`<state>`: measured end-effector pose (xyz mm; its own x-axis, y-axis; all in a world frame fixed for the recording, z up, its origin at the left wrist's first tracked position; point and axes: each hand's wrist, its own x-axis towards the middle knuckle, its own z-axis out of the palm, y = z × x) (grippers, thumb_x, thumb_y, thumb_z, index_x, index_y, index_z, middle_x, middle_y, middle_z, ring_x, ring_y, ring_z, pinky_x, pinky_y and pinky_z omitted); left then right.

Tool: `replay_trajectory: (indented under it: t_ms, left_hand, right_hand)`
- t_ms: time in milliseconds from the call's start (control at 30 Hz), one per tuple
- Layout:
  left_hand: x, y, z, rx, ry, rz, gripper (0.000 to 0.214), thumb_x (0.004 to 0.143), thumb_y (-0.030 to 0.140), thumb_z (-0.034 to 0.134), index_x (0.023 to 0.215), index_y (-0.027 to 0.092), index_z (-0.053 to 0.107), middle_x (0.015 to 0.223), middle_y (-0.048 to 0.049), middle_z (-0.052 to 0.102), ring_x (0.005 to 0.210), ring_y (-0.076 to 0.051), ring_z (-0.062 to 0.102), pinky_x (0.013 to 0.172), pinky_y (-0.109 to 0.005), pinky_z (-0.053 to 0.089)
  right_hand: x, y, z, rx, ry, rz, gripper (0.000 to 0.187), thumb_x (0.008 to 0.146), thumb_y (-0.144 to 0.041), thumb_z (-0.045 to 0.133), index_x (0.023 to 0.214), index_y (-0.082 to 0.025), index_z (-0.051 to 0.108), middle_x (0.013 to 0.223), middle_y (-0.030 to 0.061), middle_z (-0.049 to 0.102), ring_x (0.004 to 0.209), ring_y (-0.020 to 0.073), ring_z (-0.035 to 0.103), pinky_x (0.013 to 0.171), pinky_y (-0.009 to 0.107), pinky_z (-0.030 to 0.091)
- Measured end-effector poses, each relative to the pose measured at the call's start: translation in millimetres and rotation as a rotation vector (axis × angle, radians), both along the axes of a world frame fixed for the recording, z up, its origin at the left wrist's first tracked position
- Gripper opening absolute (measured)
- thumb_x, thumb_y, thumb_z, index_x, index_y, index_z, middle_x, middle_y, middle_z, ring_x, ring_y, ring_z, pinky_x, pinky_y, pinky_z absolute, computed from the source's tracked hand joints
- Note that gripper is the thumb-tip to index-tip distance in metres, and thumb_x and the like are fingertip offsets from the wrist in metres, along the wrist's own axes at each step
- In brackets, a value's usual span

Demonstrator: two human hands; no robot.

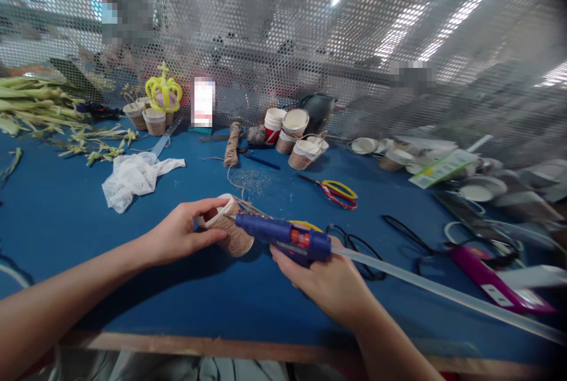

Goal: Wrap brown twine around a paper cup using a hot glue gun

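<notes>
My left hand (188, 227) grips a small paper cup wrapped in brown twine (237, 236), tilted on its side with the white rim toward the left. Fingers and thumb close over the rim. In my right hand (319, 277) is a blue hot glue gun (277, 233), its nozzle at the cup's upper side near the rim. Whether the tip touches the twine, I cannot tell. A long translucent glue stick (411, 280) sticks out of the gun's back toward the lower right. A loose twine strand (233, 179) runs from the cup to a twine bundle (232, 145).
Scissors with yellow and red handles (339, 192) lie beyond the gun. Wrapped cups (305, 153) stand at the back. A crumpled white cloth (133, 177) lies left, near husks (35, 103) and a yellow crown (163, 94). A purple power strip (496, 283) and black cables lie right.
</notes>
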<state>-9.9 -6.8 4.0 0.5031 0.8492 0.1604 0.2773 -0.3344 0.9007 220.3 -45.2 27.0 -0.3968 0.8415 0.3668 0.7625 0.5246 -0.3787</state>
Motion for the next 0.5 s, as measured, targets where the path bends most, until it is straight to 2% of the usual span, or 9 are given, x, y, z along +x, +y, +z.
replay_trajectory:
  t_ms: [67,233,333,500]
  left_hand:
    - [0,0,-0.3,0.0,0.0,0.005,0.049,0.076,0.03,0.06,0.122,0.013,0.052,0.12,-0.0107,0.061,0.105,-0.023,0.058,0.091,-0.034,0.046]
    - [0,1,-0.4,0.019,0.066,0.04,0.052,0.076,0.031,0.06,0.123,0.012,0.051,0.121,-0.0127,0.06,0.103,-0.025,0.059,0.088,-0.036,0.047]
    - [0,1,-0.2,0.023,0.084,0.05,0.053,0.075,0.031,0.061,0.123,0.011,0.051,0.119,-0.0135,0.061,0.101,-0.026,0.059,0.087,-0.037,0.048]
    - [0,0,0.3,0.013,0.018,0.025,0.051,0.076,0.032,0.061,0.123,0.013,0.052,0.123,-0.0107,0.059,0.11,-0.025,0.056,0.094,-0.034,0.045]
  right_hand:
    - [0,1,-1.4,0.002,0.009,-0.01,0.019,0.079,-0.024,0.047,0.075,-0.021,0.065,0.067,0.0051,0.066,0.064,0.02,0.063,0.059,0.031,0.047]
    - [8,4,5.0,-0.022,-0.061,0.076,0.02,0.073,-0.02,0.049,0.075,-0.023,0.068,0.056,0.0034,0.064,0.058,0.0199,0.062,0.058,0.031,0.046]
    - [5,2,10.2,-0.036,-0.047,0.034,0.017,0.075,-0.023,0.049,0.074,-0.023,0.066,0.053,0.0026,0.063,0.058,0.0196,0.062,0.058,0.03,0.048]
    - [-8,-2,8.7,-0.073,0.118,-0.049,0.015,0.076,-0.023,0.049,0.067,-0.022,0.06,0.054,0.0013,0.062,0.053,0.0174,0.061,0.055,0.028,0.049]
